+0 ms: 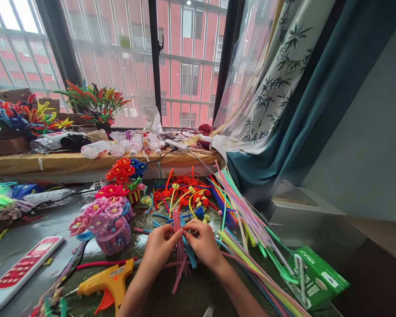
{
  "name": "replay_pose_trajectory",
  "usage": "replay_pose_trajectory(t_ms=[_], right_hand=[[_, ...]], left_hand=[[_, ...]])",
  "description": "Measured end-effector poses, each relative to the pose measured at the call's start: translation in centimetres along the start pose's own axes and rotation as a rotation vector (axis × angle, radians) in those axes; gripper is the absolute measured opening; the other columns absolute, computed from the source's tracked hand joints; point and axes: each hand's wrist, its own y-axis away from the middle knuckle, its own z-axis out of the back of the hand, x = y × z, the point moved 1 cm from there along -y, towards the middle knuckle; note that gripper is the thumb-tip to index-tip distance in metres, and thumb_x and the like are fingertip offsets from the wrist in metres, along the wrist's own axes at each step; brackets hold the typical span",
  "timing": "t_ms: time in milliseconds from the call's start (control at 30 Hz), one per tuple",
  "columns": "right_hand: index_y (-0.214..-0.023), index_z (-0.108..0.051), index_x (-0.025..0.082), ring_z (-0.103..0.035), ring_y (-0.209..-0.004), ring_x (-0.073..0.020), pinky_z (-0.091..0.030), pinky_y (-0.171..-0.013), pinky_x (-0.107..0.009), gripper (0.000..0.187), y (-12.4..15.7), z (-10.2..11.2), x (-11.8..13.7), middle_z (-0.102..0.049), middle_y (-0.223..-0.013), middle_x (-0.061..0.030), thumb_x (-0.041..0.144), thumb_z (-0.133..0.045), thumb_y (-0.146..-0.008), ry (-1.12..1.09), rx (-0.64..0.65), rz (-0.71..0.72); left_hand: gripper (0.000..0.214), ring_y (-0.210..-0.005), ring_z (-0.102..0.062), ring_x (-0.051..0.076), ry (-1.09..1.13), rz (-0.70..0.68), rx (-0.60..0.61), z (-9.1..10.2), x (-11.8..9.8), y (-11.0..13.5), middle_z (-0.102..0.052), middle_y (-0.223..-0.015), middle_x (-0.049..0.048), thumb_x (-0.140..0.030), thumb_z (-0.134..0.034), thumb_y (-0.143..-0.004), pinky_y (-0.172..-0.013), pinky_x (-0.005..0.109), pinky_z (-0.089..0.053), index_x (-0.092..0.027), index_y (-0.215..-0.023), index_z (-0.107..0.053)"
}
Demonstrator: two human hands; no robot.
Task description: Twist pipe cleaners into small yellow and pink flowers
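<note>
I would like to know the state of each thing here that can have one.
Left hand: pinching pink stems
Right hand: fingertips at the stems, grip unclear
Glue gun: on its side, red light showing
Remote: flat, buttons up
Sill bottles: lying down
Teal curtain: drawn aside
Pink flowers: upright, potted

Left hand (161, 245) and right hand (203, 245) pinch close together.

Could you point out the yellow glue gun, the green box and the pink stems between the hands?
Yellow glue gun (105, 278): head view, on its body.
Green box (317, 264): head view, on its printed upper face.
Pink stems (179, 251): head view, partway along the bunch.
</note>
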Motion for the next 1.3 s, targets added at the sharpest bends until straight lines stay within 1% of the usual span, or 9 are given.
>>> replay_pose_trajectory(t_ms=[267,433,567,633,733,867,967,1100,1300], right_hand=[[-0.097,-0.076,0.017,-0.069,-0.084,-0.0219,-0.053,-0.077,-0.031,0.034,0.0,-0.2,-1.0,-0.075,-0.086,-0.0063,0.006,-0.052,-0.074,-0.261,0.19,-0.049],[-0.089,-0.078,0.016,-0.068,-0.08,-0.0208,-0.051,-0.074,-0.029,0.045,0.1,0.8,-1.1,-0.075,-0.084,-0.0061,-0.002,-0.046,-0.063,-0.144,0.305,-0.067],[-0.089,-0.078,0.014,-0.064,-0.078,-0.0201,-0.047,-0.07,-0.027,0.033,0.2,1.2,-0.8,-0.074,-0.086,-0.0074,0.004,-0.054,-0.068,-0.083,0.326,-0.036],[-0.087,-0.077,0.013,-0.062,-0.074,-0.0192,-0.045,-0.067,-0.027,0.023,0.1,1.1,-0.7,-0.073,-0.082,-0.007,0.016,-0.057,-0.076,-0.105,0.322,-0.017],[-0.081,-0.076,0.011,-0.057,-0.067,-0.0167,-0.041,-0.061,-0.025,0.031,0.0,1.1,-0.7,-0.068,-0.073,-0.0051,0.033,-0.055,-0.085,-0.166,0.317,0.005],[-0.077,-0.073,0.01,-0.046,-0.059,-0.0116,-0.032,-0.053,-0.023,0.041,0.0,1.0,-0.9,-0.056,-0.063,-0.0002,0.049,-0.062,-0.081,-0.246,0.3,-0.022],[-0.075,-0.071,0.008,-0.035,-0.051,-0.0085,-0.023,-0.047,-0.022,0.052,0.0,0.8,-1.0,-0.043,-0.054,0.0035,0.059,-0.061,-0.078,-0.346,0.352,-0.08],[-0.072,-0.07,0.008,-0.03,-0.051,-0.0081,-0.021,-0.047,-0.022,0.058,-0.2,1.0,-1.0,-0.038,-0.052,0.0042,0.064,-0.057,-0.077,-0.375,0.341,-0.083],[-0.061,-0.065,0.01,-0.035,-0.053,-0.009,-0.025,-0.049,-0.022,0.049,-0.3,1.0,-1.2,-0.042,-0.052,0.0039,0.054,-0.057,-0.08,-0.25,0.29,-0.083]], left_hand=[[0.024,-0.055,-0.059,0.02,0.142,-0.028,-0.176,0.0,0.0,0.1,-0.064,-0.055,0.0013,-0.039,-0.055,-0.068,-0.051,0.024,-0.04,-0.017,-0.06,-0.06],[0.024,-0.049,-0.052,0.017,0.176,0.014,-0.294,1.0,0.2,0.2,-0.057,-0.046,-0.0014,-0.039,-0.06,-0.065,-0.048,0.023,-0.035,-0.018,-0.055,-0.056],[0.025,-0.053,-0.053,0.017,0.252,0.027,-0.336,1.4,0.1,0.2,-0.058,-0.051,-0.0014,-0.041,-0.061,-0.066,-0.05,0.023,-0.037,-0.017,-0.061,-0.059],[0.027,-0.055,-0.053,0.017,0.305,0.025,-0.336,1.5,0.0,0.2,-0.059,-0.054,-0.0012,-0.042,-0.062,-0.066,-0.052,0.023,-0.039,-0.016,-0.063,-0.06],[0.03,-0.055,-0.054,0.016,0.397,0.014,-0.279,1.3,-0.1,0.1,-0.06,-0.057,-0.0005,-0.044,-0.065,-0.065,-0.052,0.023,-0.04,-0.015,-0.065,-0.061],[0.034,-0.049,-0.052,0.014,0.507,-0.006,-0.114,0.7,-0.4,0.2,-0.061,-0.054,0.0001,-0.047,-0.07,-0.064,-0.046,0.021,-0.038,-0.014,-0.064,-0.064],[0.038,-0.04,-0.044,0.009,0.547,-0.005,-0.031,0.3,-0.7,0.3,-0.058,-0.047,-0.0004,-0.05,-0.072,-0.063,-0.039,0.018,-0.031,-0.013,-0.058,-0.063],[0.044,-0.034,-0.034,0.006,0.572,0.011,-0.036,0.3,-0.8,0.5,-0.056,-0.045,-0.0012,-0.055,-0.068,-0.068,-0.034,0.017,-0.021,-0.014,-0.055,-0.059],[0.041,-0.037,-0.034,0.006,0.578,0.02,-0.122,0.5,-1.1,0.7,-0.05,-0.044,-0.0047,-0.053,-0.071,-0.066,-0.036,0.017,-0.022,-0.014,-0.058,-0.059]])
